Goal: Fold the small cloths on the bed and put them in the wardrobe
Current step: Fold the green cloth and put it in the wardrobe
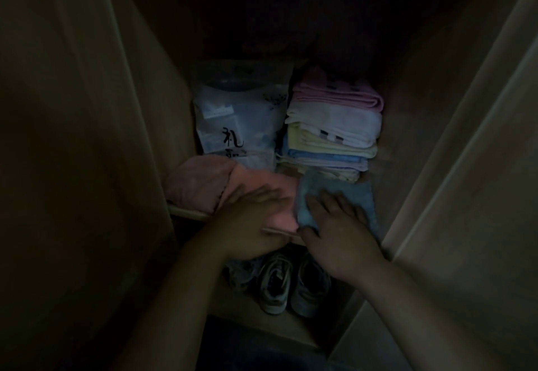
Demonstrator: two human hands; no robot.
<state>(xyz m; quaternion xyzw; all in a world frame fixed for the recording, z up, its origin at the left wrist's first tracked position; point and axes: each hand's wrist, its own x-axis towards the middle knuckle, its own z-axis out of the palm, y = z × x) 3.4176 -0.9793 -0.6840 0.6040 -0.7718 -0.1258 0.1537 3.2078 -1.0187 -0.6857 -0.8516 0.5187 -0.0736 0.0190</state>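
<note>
dim wardrobe [72, 108] interior, doors open. both hands lay flat, fingers spread, not gripping. l hand [250, 219] pressed on folded pink cloth [262, 184] at shelf front; r hand [337, 225] on folded blue cloth [349, 193] just beside it, cloths touching. behind blue one: stack of folded towels [334, 126], pink on top. plastic bag w/ black characters [238, 126] at back left. sneakers [291, 283] on lower level.
</note>
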